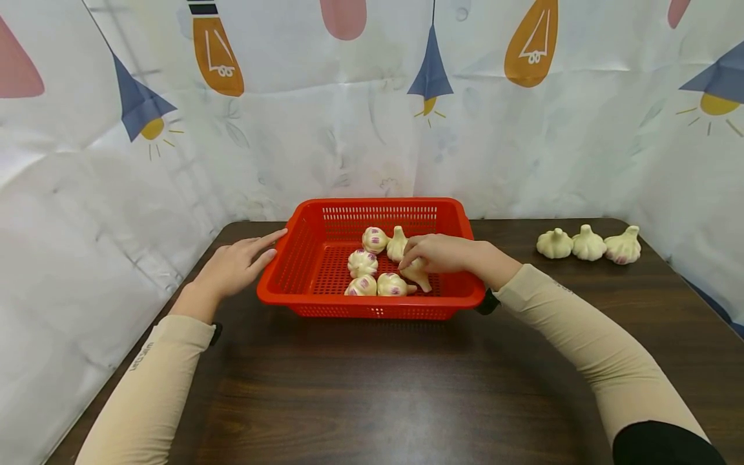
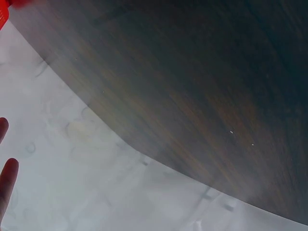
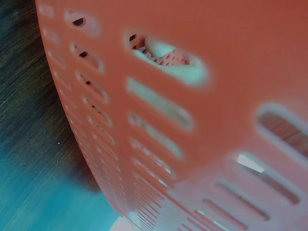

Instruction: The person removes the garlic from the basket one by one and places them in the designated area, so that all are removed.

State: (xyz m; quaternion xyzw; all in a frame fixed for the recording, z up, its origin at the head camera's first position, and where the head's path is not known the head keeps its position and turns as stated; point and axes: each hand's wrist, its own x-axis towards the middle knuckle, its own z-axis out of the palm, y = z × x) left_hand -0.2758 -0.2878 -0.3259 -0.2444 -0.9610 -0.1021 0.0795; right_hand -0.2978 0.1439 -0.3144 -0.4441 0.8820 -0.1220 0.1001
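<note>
A red plastic basket [image 1: 372, 310] with slotted sides stands on the table and holds several garlic bulbs [image 1: 363, 263], pale with purple streaks. My right hand [image 1: 443, 252] reaches over its right side and grips one garlic bulb [image 1: 420, 279], whose stem points toward me. In the right wrist view the slotted basket wall [image 3: 216, 96] fills most of the picture and hides the hand. My left hand [image 1: 234, 266] has its fingers extended, fingertips at the left rim of the basket. Only two fingertips [image 2: 8, 178] of it show in the left wrist view.
Three more garlic bulbs [image 1: 588, 243] sit in a row at the table's back right. The dark wooden table [image 1: 372, 387] runs back to a white curtain [image 1: 360, 142] printed with lamps, which also hangs along both sides.
</note>
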